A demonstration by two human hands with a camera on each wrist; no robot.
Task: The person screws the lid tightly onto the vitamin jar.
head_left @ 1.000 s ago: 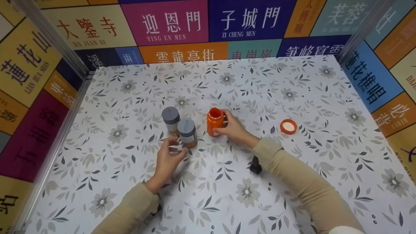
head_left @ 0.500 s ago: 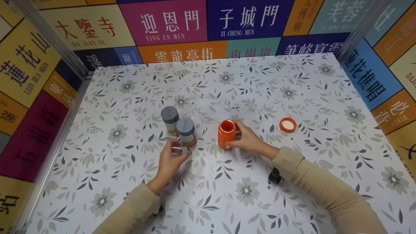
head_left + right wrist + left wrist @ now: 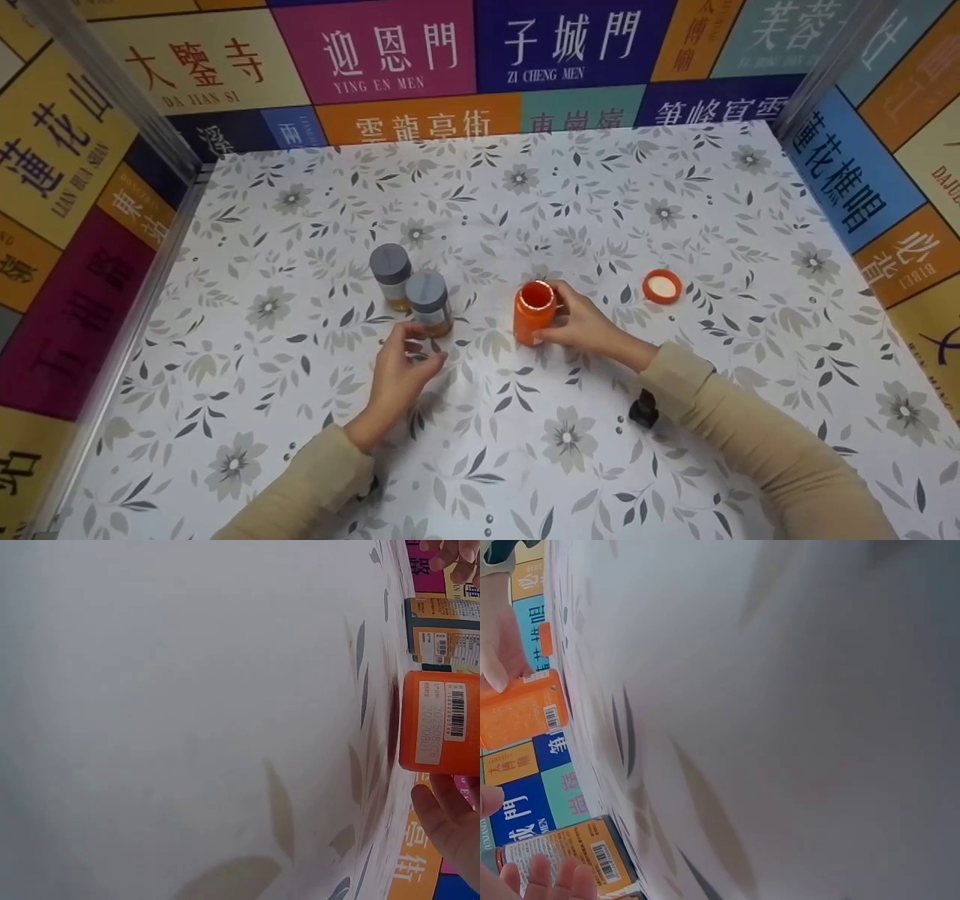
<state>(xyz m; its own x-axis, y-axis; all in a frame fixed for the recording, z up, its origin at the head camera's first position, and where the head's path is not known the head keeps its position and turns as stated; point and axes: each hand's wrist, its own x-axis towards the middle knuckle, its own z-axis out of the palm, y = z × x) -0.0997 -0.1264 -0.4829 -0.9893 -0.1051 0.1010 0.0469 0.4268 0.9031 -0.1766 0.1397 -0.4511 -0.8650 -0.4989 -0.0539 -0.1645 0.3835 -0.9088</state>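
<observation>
My right hand (image 3: 581, 322) grips an uncapped orange plastic bottle (image 3: 534, 319) from its right side, thumb in front. The bottle is upright with its mouth facing up; a barcode label shows on it in the right wrist view. Its orange screw cap (image 3: 662, 286) lies on the table to the right, pale inner side up. My left hand (image 3: 397, 379) is beside two grey-lidded jars, a nearer jar (image 3: 430, 304) and a farther jar (image 3: 391, 276), with its fingers loosely bent and nothing held. Whether its fingertips touch the nearer jar, I cannot tell.
The table (image 3: 480, 465) has a white cover printed with grey leaves and flowers. Panels with coloured lettering, such as the pink panel (image 3: 375, 52), stand along the back and both sides. Black camera mounts show under both wrists.
The orange bottle moved right and toward me in my right hand, away from the jars. My left hand shifted slightly right; the jars and cap stayed in place.
</observation>
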